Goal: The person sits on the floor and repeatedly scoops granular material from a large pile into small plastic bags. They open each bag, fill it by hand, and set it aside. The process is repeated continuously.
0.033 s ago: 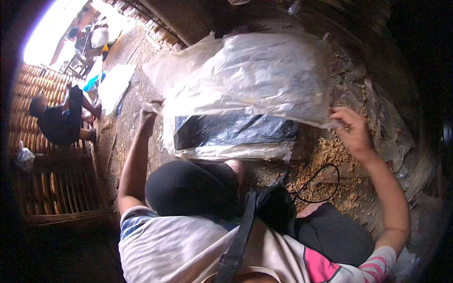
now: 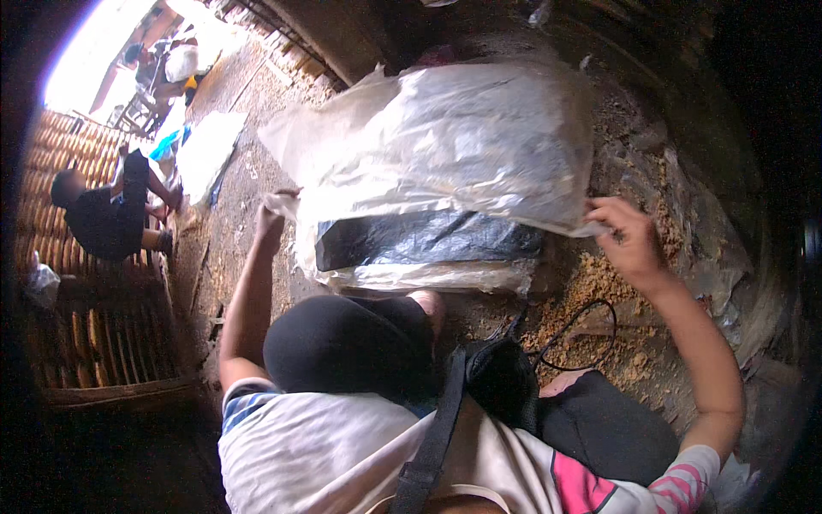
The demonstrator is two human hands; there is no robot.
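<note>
A large, wrinkled sheet of translucent plastic (image 2: 462, 137) spreads out in front of me. My left hand (image 2: 273, 221) pinches its near left corner, fingers closed. At the opposite near corner, my right hand (image 2: 631, 244) grips the same sheet between thumb and fingers. Its near edge runs between the two hands, slightly bunched. Under that edge shows a strip of black plastic sheet (image 2: 428, 240); the rest of it lies hidden beneath the translucent one. Another pale plastic layer (image 2: 428, 278) sticks out below the black, close to my knees.
Tan crumbly material (image 2: 591, 317) lies on the ground at right, with a black cord loop (image 2: 613, 330) over it. A black strap and bag (image 2: 497, 385) hang at my front. Left, a person (image 2: 103, 214) sits by a bamboo slat wall (image 2: 51, 171); another person is farther back.
Both hands have shifted slightly: the right one a little to the left, the left one slightly nearer me. The sheet's right edge has moved a little left with the hand.
</note>
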